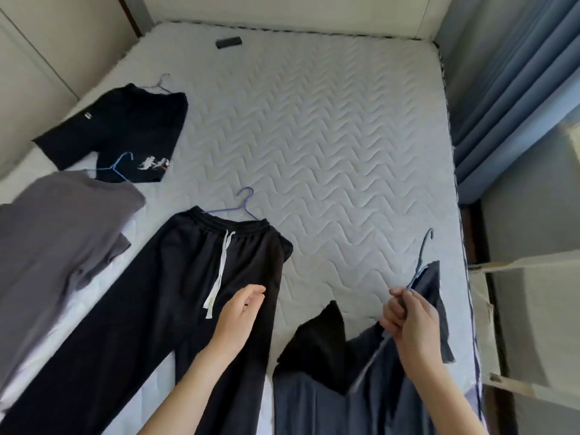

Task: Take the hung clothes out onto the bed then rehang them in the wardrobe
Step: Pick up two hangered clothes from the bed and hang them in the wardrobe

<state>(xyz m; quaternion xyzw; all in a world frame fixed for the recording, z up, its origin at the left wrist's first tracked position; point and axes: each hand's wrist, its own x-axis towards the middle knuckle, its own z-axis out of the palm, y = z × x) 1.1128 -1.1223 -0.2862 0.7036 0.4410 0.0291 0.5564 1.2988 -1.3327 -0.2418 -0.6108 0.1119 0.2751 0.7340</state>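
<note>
Black drawstring trousers point(175, 302) lie on the white quilted mattress point(329, 152), on a purple hanger point(243, 207). My left hand point(240, 312) hovers over their right leg, fingers relaxed and holding nothing. My right hand point(408, 318) grips a blue hanger point(422, 262) carrying a dark grey-blue garment point(376, 387), which hangs low over the bed's near right part with a black piece point(320, 343) beside it. A black T-shirt point(125, 130) on a pale hanger and a grey garment point(59, 240) on a blue hanger point(120, 166) lie at the left.
A small black rectangular object point(229, 43) lies near the head of the bed. Blue curtains point(514, 89) hang along the right side. A beige wall or door panel point(40, 58) stands at the left, and pale fabric shelving point(533, 309) at the right.
</note>
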